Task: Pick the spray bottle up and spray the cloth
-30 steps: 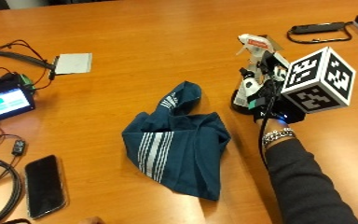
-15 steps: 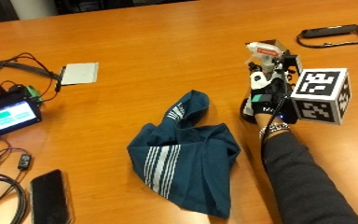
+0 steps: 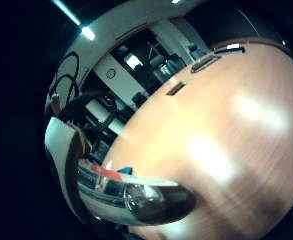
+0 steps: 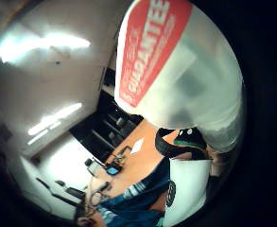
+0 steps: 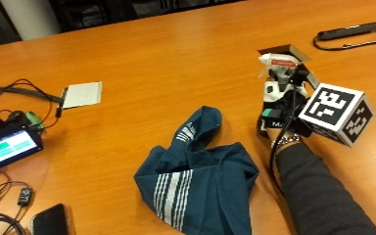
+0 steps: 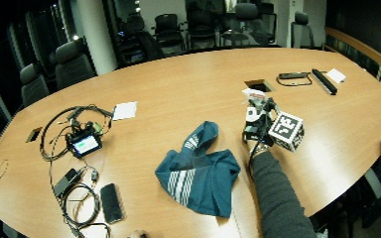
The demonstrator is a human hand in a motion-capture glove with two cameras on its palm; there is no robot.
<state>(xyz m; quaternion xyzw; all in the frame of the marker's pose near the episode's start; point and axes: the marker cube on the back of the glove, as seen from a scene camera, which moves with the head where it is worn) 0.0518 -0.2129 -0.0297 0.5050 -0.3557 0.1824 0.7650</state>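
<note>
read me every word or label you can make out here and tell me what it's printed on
"GUARANTEE", white letters on the red label of the spray bottle; the last letters run out of view.
Smaller print above it on that label: too blurred to read.
White print on the blue cloth, near its stripes: too small to read.
Lit screen of the small device: unreadable.

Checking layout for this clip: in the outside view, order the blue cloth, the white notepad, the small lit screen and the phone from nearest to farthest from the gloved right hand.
1. Blue cloth, on the table just beside the gloved right hand.
2. White notepad, mid-table beyond the cloth.
3. Phone, near table edge; farther still.
4. Small lit screen, far side among cables.
</note>
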